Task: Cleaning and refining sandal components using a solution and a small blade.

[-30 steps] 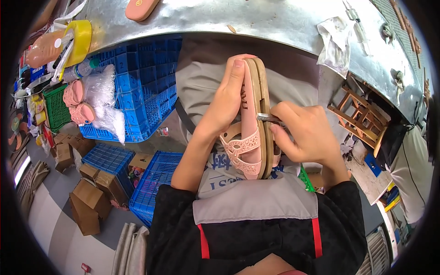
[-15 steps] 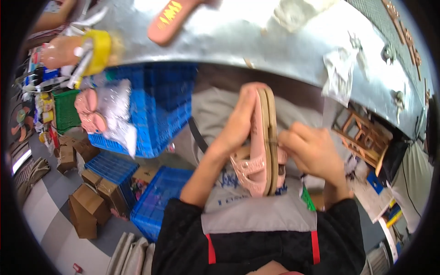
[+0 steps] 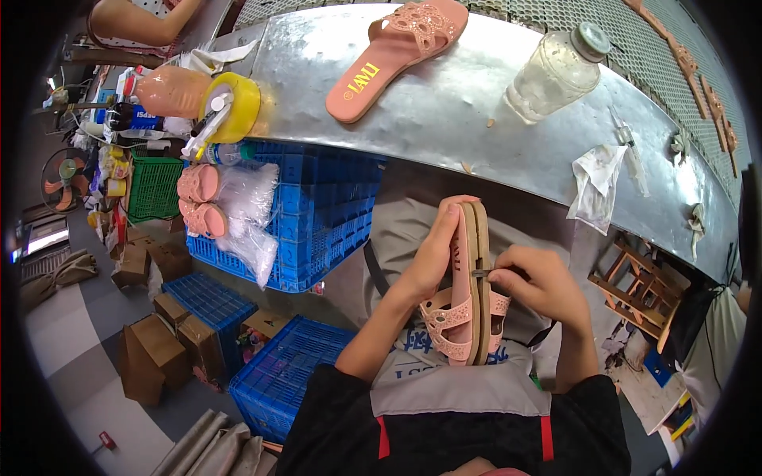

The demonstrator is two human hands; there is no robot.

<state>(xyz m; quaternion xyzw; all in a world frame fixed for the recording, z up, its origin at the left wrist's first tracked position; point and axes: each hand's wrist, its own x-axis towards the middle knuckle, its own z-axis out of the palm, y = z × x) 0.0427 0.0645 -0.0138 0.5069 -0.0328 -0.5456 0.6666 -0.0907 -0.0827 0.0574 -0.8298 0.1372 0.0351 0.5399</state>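
Between the left hand (image 3: pixel 433 255), clasping the heel ends, and the right hand (image 3: pixel 543 287), pinching a small metal tool (image 3: pixel 480 273) at the sole edges, pink slide sandals (image 3: pixel 465 305) stand sole to sole, apparently for edge work whose next stroke calls for steadiness

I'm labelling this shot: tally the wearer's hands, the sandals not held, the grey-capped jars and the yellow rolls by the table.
Hands: 2 (left hand, right hand)
Loose sandals: 3 (one on the table, two by the plastic bags)
Jars: 1
Yellow rolls: 1
Total: 7
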